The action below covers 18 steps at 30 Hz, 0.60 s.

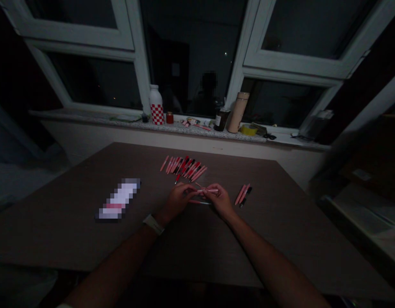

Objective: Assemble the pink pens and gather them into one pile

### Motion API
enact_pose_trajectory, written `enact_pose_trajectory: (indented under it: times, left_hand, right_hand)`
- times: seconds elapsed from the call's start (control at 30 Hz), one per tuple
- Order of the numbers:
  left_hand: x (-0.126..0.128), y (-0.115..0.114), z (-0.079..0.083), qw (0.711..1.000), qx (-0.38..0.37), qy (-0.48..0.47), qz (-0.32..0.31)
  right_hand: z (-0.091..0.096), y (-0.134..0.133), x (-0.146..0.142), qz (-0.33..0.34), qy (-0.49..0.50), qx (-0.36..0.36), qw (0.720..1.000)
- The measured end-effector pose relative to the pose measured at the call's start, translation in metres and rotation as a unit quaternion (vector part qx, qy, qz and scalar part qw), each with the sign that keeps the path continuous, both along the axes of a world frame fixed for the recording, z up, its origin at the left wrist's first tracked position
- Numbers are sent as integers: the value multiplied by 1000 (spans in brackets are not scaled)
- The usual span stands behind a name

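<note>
My left hand [178,200] and my right hand [221,198] meet over the middle of the table, both with closed fingers. Between their fingertips they pinch a slim pink pen [212,191], lying roughly level. Just beneath the hands, a red and pale pen [200,202] rests on the tabletop, partly covered by the fingers. Beyond them lies a row of several pink, red and black pens [183,167], side by side. To the right of my right hand is a small group of pink and black pens [243,195].
A lit phone [119,201], its screen blurred, lies left on the brown table [88,179]. On the windowsill stand a red-checked white bottle [156,107], a small red jar [169,117], a dark cup [221,119], a beige flask [239,112] and a yellow tape roll [249,129].
</note>
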<state>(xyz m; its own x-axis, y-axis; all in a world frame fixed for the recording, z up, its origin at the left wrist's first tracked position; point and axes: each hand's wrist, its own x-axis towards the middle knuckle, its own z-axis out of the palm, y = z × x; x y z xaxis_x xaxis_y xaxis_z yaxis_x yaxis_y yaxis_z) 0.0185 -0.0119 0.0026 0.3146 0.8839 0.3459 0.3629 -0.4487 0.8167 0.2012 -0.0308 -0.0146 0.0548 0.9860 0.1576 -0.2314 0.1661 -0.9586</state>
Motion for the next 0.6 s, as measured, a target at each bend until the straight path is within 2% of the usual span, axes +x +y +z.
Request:
enact_pose_trajectory:
  times: [0.17,0.4,0.6]
  left_hand:
    - [-1,1,2,999,26,23,21]
    - [-1,4,-3,1000,12,5,23]
    - [0,2,1,999,21,19,37]
  right_hand:
    - [1,-2,1,25,-41,3,999]
    - [0,-2,4,25,-70,11,997]
    - [-1,-4,-1,52,-81,21,995]
